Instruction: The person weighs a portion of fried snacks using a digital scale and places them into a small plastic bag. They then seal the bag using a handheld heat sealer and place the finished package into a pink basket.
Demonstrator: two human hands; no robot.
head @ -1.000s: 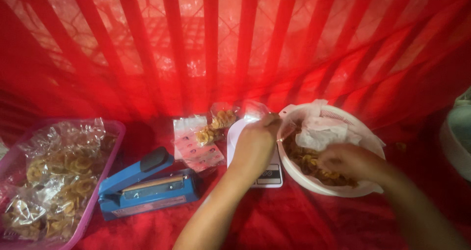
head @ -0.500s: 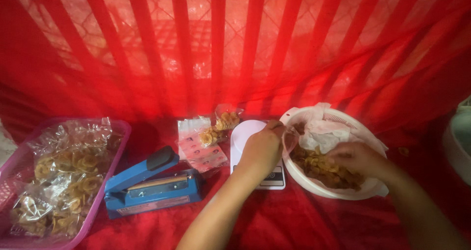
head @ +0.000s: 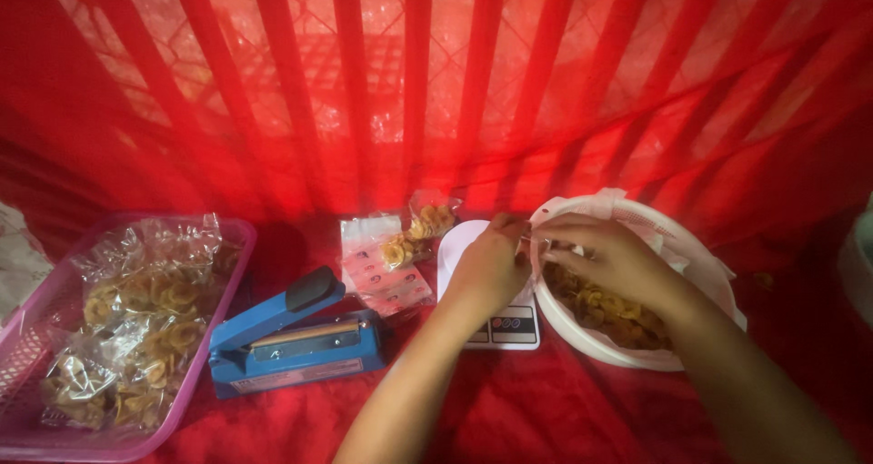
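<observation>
Red cloth (head: 546,409) covers the table. Pink tray (head: 36,337) of bagged chips sits far left, a blue sealer (head: 291,341) beside it. White bowl (head: 677,246) of chips stands right, touching a white scale (head: 505,323). Above the bowl's near rim, left hand (head: 491,264) and right hand (head: 614,255) meet, fingertips pinching a clear bag (head: 536,238).

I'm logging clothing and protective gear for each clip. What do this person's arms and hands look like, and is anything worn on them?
Both forearms are bare as far as the frame shows: no sleeves visible. The left hand and right hand wear no gloves. I see no watch, bracelet or ring, though the strong red light and some blur could hide small items.
</observation>
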